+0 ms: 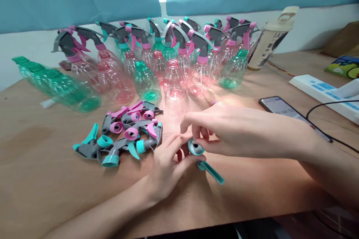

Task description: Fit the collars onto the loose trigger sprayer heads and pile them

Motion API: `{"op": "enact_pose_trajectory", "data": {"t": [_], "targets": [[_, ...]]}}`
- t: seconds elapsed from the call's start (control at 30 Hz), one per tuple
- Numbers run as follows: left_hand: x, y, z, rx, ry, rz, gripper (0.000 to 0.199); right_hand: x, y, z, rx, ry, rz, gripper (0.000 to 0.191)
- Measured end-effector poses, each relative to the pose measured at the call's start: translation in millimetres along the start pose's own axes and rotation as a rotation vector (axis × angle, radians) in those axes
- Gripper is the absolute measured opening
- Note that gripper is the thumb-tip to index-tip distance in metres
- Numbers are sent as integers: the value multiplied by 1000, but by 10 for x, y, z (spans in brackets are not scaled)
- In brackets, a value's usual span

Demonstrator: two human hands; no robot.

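Observation:
Near the front of the table, my left hand [171, 160] grips a teal spray trigger head [212, 172], its fingers closed round the body. The round collar opening faces up toward me, and the teal lever sticks out to the lower right. My right hand [213, 130] is over the collar with its fingers curled and pinched at the rim. Whether those fingertips hold some small part is hidden. To the left of my left hand lies a pile of loose trigger heads [131, 133] in pink, teal and grey.
Behind stand several clear pink bottles [175, 82] and green bottles [147, 85], many topped with trigger heads. Green bottles [75, 91] lean at the left. A phone [276, 105], a power strip [322, 89], a black cable and a cream tumbler [269, 44] occupy the right.

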State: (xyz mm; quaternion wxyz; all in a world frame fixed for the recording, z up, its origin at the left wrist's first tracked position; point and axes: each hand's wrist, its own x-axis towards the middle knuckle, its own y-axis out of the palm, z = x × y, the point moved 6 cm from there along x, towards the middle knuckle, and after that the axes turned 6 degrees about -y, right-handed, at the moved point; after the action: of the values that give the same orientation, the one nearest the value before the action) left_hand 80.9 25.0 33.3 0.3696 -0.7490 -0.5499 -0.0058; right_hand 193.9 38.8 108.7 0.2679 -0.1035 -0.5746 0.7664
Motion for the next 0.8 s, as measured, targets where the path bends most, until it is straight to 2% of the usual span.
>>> {"op": "enact_pose_trajectory", "data": {"t": [0.13, 0.23, 0.4, 0.47, 0.6, 0.8], "targets": [[1, 12, -23, -51, 12, 15, 27, -3, -91, -22, -13, 59, -99, 18], [-7, 10, -37, -59, 22, 4, 36, -43, -191, -41, -6, 86, -157, 21], [0, -77, -60, -76, -47, 8, 51, -140, -352, -16, 28, 93, -251, 24], [6, -190, -97, -38, -44, -15, 52, -157, -373, 6, 49, 92, -268, 26], [23, -537, -84, 78, -78, -71, 36, -139, -261, 0, 107, 122, -223, 33], [0, -1209, 296, 105, -248, -364, 36, -128, 108, -20, 309, 208, -88, 34]]}}
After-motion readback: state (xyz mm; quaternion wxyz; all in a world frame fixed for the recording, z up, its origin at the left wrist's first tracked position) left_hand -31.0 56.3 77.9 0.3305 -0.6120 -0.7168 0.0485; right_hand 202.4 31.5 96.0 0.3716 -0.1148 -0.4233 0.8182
